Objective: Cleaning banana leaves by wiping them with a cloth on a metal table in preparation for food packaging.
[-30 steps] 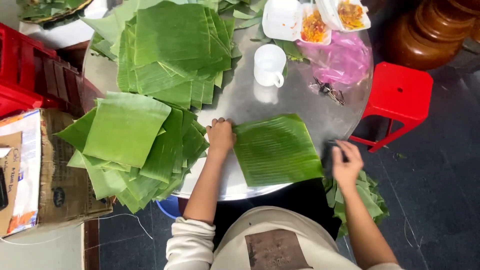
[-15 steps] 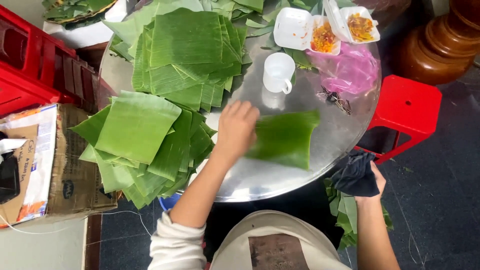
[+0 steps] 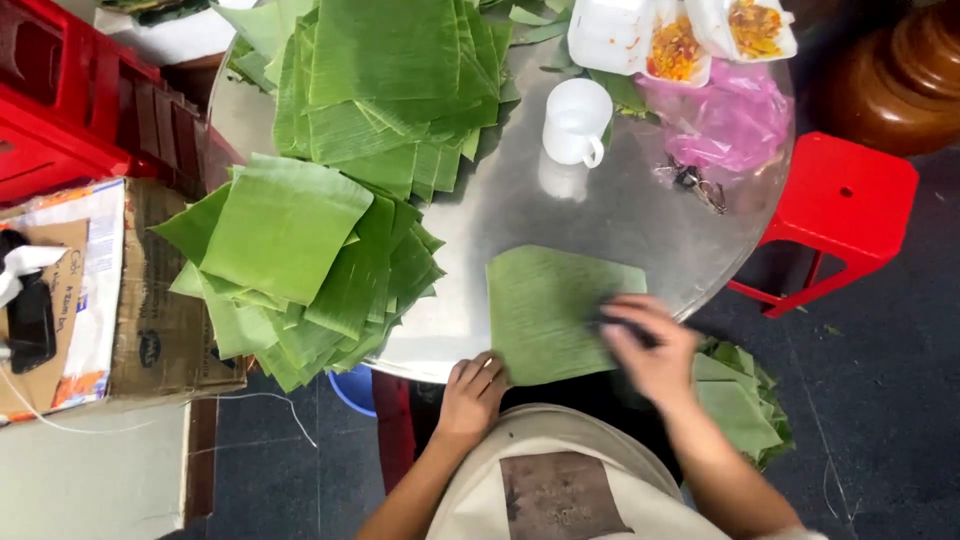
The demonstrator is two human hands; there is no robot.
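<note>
Leaves (image 3: 300, 250) are lying stacked, wiped already it seems; right hand (image 3: 650, 350) is clutching a dark cloth (image 3: 610, 322), wiping one leaf (image 3: 555, 310), while left hand (image 3: 472, 390) is lying flat, pinning its corner.

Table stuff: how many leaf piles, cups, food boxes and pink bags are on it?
Leaf piles: 2, far and near
Single leaf: 1
White cup: 1
Foam food boxes: 2
Pink bag: 1
Total: 7

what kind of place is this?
Likely an informal food-prep spot, perhaps a small stall or home kitchen: stacks of cut banana leaves on a round metal table, a red plastic stool, foam food boxes.
</note>
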